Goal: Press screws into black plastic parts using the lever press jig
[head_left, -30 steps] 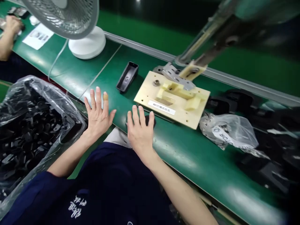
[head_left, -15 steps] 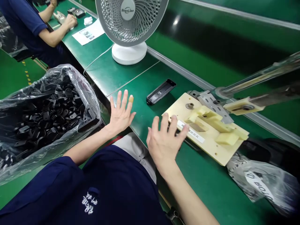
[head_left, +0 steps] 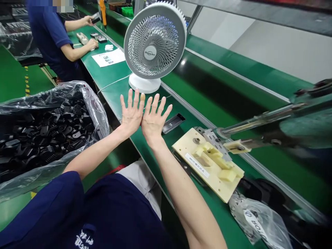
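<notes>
Both hands are empty, fingers straight and spread, backs turned up: the left hand (head_left: 131, 116) and the right hand (head_left: 153, 119) meet along their inner sides above the worktop (head_left: 114, 98), close to its front edge. Their thumbs are out of sight, and I cannot tell whether the palms rest on the surface or hang over it. Held side by side like that, they look placed to be plainly seen rather than to work on anything.

The black part (head_left: 174, 123) lies on the worktop just beside the right hand's outer fingers, between that hand and the pale fixture (head_left: 212, 166), one end pointing toward the back edge. That spot seems chosen to keep it within easy reach while leaving the fixture unobstructed. Beside the worktop's front edge, to the left, stands a bin with a plastic liner (head_left: 101, 110), full of loose black pieces (head_left: 52, 135), presumably so they take up no working space. The fan (head_left: 153, 41) stands near the back edge, facing the person, likely for cooling.

As for looks, the black part is long, narrow and roughly rectangular, dark with a dull sheen and a small pale mark near its middle; finer detail is too small to tell
</notes>
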The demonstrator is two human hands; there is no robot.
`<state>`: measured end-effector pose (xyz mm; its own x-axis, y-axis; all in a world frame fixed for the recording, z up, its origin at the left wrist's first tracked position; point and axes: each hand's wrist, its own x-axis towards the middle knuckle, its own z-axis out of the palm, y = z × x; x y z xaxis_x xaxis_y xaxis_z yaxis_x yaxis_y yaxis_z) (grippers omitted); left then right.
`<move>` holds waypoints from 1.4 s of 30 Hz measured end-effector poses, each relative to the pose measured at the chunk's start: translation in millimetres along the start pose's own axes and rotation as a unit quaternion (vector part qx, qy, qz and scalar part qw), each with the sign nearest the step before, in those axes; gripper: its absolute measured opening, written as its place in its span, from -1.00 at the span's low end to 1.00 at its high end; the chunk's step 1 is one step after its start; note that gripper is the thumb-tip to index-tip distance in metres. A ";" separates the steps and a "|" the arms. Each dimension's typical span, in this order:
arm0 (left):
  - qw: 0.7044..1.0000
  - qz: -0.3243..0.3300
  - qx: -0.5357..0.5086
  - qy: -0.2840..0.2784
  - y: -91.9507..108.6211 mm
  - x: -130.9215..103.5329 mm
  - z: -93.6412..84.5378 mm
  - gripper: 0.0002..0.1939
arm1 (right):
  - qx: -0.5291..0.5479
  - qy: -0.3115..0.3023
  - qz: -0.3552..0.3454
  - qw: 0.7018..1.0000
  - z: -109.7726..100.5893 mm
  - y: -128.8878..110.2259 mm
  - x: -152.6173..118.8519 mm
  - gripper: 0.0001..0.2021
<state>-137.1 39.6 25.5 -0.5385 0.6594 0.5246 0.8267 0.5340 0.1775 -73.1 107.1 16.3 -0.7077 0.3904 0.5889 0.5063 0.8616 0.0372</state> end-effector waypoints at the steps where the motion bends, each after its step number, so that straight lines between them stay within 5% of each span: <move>1: 1.000 0.000 -0.001 -0.002 -0.5 0.7 -0.9 -0.50 | 0.002 0.007 -0.002 1.000 2.3 -1.3 0.1 -0.52; 29: 1.000 -0.004 -0.020 -0.004 -10.5 -3.2 14.0 -0.52 | 0.005 0.042 -0.002 0.999 24.7 -5.2 3.7 -0.56; 42: 1.000 0.017 -0.017 -0.020 4.6 -12.6 13.7 -0.51 | -0.001 0.028 0.031 0.999 20.6 2.2 -11.6 -0.57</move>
<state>-128.8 41.1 8.3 -0.5157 0.6975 0.4975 0.8493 0.4927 0.1896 -73.9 111.2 -7.0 -0.6462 0.4240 0.6345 0.5490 0.8358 0.0005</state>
